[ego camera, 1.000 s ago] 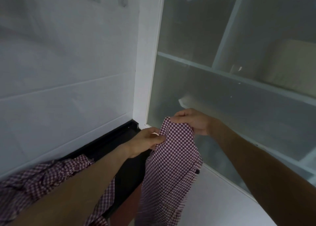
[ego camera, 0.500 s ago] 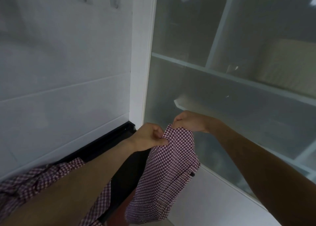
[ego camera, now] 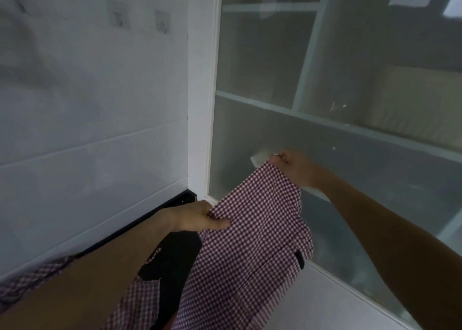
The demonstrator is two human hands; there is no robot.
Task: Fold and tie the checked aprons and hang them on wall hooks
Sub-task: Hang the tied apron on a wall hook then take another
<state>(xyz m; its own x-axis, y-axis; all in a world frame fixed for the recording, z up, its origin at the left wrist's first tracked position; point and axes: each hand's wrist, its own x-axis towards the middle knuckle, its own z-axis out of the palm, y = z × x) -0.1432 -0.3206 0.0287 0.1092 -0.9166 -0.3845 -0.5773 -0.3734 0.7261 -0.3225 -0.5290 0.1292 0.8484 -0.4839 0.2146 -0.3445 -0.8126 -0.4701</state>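
Observation:
A red-and-white checked apron (ego camera: 252,242) hangs between my two hands in front of the wall corner. My left hand (ego camera: 192,217) pinches its left top edge, thumb laid over the cloth. My right hand (ego camera: 292,166) grips the right top corner, higher and farther off. The cloth is stretched slanting between them and its lower part drops out of view. More checked fabric (ego camera: 32,279) lies at the lower left, partly hidden by my left forearm. Two clear adhesive wall hooks (ego camera: 117,16) (ego camera: 162,22) sit high on the white tiled wall.
A frosted glass partition (ego camera: 325,79) with white frames fills the right side. A white corner post (ego camera: 200,92) divides it from the tiled wall. A black ledge (ego camera: 140,224) runs along the wall's foot.
My hands have moved apart: the right hand went up and right, the left hand down and left. The bunched apron top has spread out into a slanted stretched edge.

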